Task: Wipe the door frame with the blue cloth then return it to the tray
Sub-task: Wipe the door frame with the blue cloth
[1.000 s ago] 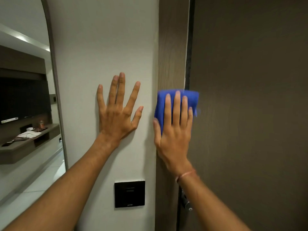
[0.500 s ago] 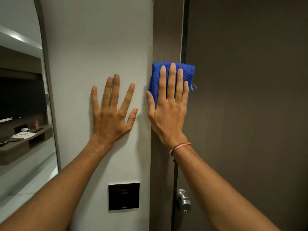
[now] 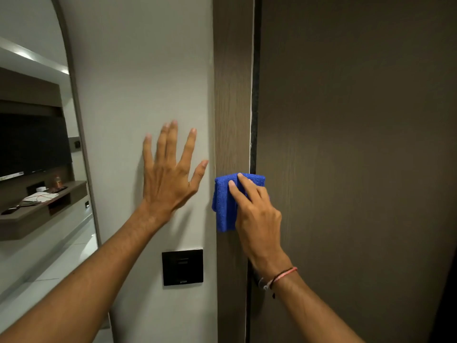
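Moved since half a second ago: folded blue microfibre cloth (image 3: 223, 206), now lower on the vertical brown wood-grain door frame (image 3: 231, 107), below its former height.

Right hand (image 3: 257, 214): fingers curled, pressing cloth flat to frame face; cloth overlapping frame's left edge, top corner reaching the dark gap beside the closed brown door (image 3: 358, 157).

Left hand (image 3: 170, 179): fingers spread wide, empty, braced on the pale grey wall (image 3: 138, 70) above the black square wall switch (image 3: 182, 266).

Tray: not in view.

Advice: firm even pressure, long vertical passes, both frame edges covered, clear of the seam; brace kept steady.
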Demonstrator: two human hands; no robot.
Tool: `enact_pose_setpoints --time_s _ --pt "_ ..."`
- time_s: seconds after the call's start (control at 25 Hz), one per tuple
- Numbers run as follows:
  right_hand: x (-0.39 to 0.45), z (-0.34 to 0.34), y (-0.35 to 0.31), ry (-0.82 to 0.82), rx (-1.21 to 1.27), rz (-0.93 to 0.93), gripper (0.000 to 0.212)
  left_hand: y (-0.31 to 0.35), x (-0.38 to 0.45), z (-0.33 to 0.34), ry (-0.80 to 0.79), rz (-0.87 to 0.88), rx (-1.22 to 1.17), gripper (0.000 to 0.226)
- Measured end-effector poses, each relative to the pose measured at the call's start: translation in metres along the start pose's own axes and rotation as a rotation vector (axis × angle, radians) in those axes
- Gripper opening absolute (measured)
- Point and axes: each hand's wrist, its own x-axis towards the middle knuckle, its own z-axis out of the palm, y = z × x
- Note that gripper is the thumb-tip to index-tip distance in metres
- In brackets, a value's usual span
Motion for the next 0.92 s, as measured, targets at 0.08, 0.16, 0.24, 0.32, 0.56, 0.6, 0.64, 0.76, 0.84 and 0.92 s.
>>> enact_pose_setpoints --time_s 0.08,0.16,0.24,0.32,0.56,0.6,0.64,0.76,0.84,0.92 --pt "0.018 -0.016 0.003 -0.027 0.115 0.094 0.045 0.011 -0.021 -0.009 0.011 0.075 -0.063 0.072" --pt "0.032 -0.026 0.010 -0.108 0.171 0.242 0.055 0.018 -0.040 -0.019 -0.036 0.142 -0.130 0.062" --pt "0.037 -0.030 0.017 -0.186 0.212 0.364 0.062 0.026 -0.051 -0.025 -0.162 0.115 -0.206 0.045" --pt "0.036 -0.031 0.018 -0.222 0.297 0.438 0.051 0.037 -0.058 -0.025 -0.284 0.015 -0.295 0.033" --pt "0.008 -0.042 0.026 -0.276 0.254 0.595 0.032 0.082 -0.077 -0.026 -0.396 -0.069 -0.454 0.027" --pt "-0.002 -0.050 0.038 -0.296 0.215 0.612 0.028 0.094 -0.080 -0.027 -0.437 -0.035 -0.462 0.028" --pt "-0.013 -0.060 0.052 -0.304 0.187 0.629 0.024 0.107 -0.080 -0.027 -0.470 -0.020 -0.479 0.028" --pt "-0.045 -0.103 0.116 -0.281 0.117 0.698 0.020 0.173 -0.070 -0.025 -0.538 -0.015 -0.603 0.035" --pt "-0.066 -0.137 0.162 -0.257 0.080 0.733 0.023 0.232 -0.064 -0.023 -0.651 -0.017 -0.778 0.055" --pt "-0.086 -0.172 0.208 -0.234 0.068 0.752 0.027 0.298 -0.062 -0.026 -0.802 -0.012 -1.006 0.069"
